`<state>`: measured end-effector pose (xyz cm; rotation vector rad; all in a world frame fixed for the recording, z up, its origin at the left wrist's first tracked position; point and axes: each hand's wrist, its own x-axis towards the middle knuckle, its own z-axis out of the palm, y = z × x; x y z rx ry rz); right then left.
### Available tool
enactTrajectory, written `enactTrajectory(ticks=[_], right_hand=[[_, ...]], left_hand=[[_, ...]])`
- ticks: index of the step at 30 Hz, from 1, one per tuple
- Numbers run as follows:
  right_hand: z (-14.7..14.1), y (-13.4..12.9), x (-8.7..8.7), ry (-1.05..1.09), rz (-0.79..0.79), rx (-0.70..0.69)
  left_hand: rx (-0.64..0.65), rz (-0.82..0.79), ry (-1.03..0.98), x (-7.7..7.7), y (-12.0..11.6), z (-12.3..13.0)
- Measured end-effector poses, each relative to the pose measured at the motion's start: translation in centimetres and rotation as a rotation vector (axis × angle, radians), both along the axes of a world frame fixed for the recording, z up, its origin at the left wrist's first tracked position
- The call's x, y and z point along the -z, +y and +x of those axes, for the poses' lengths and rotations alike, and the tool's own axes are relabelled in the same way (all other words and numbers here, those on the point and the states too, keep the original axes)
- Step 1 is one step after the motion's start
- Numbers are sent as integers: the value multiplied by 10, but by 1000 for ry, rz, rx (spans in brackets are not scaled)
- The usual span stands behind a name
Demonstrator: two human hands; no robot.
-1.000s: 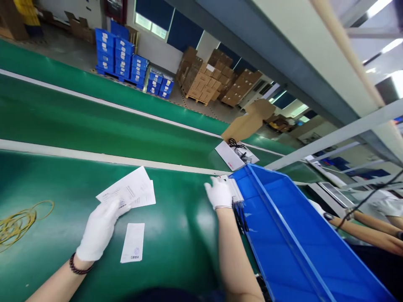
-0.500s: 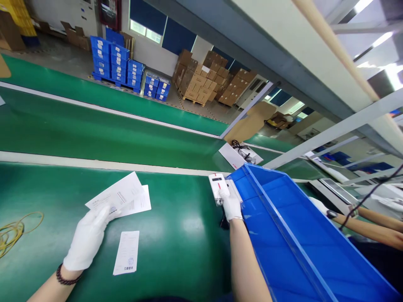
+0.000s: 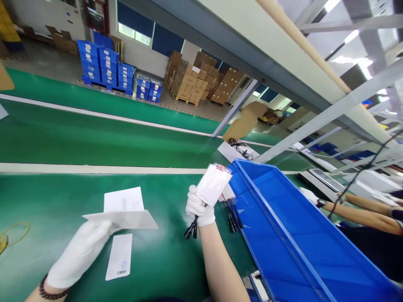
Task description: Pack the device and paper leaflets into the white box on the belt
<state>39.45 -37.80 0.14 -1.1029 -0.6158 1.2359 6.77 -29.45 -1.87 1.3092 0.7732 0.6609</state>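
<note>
The right hand grips a white bagged unit by its lower end, fingers wrapped tight round it, so the flat face tilts up toward 1 o'clock and the black cable plugs hang free below the fist at 7 o'clock. Held that way, it stands clear of the green bench.

The left hand pinches the near corner of a white leaflet, thumb on top and fingers closed under it, lifting it nearly level just above the bench. A second sheet lies flat behind it at 12 o'clock, and a narrow slip lies beside the hand at 3 o'clock.

More bagged units with black leads rest against the wall of the blue bin, at 3 o'clock of the right hand, within easy reach. Yellow bands lie at the bench's far left. Another person's forearm reaches in beyond the bin.
</note>
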Motion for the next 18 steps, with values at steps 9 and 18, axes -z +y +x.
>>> enactTrajectory(ticks=[9, 18], right_hand=[[-113, 20, -11, -1042, -6, -46], [-98, 5, -4, -511, -215, -388]], left_hand=[[-36, -578, -673, -24, -27, 69], [-58, -28, -607, -51, -4, 32]])
